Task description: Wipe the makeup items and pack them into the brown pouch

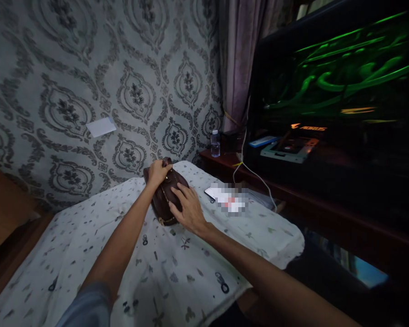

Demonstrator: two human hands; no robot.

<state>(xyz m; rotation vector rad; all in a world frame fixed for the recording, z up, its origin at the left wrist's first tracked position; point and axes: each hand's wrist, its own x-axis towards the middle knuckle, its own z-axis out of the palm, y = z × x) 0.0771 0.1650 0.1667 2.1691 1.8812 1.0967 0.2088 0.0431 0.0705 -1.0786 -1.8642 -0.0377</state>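
A dark brown leather handbag with a zipper and gold-coloured metal fittings lies on the bed. My left hand is closed at its far end, thumb and fingers by the short handle. Part of the bag is hidden under that hand. My right hand rests against the bag's right side with the fingers spread. Just right of this hand lies a phone, its lit screen mostly blurred out.
Under the bag is a bed with a white patterned sheet. A plastic bottle stands on a dark wooden surface by the curtain. A white cable hangs near the bed. To the right is a large dark glossy panel with green reflections.
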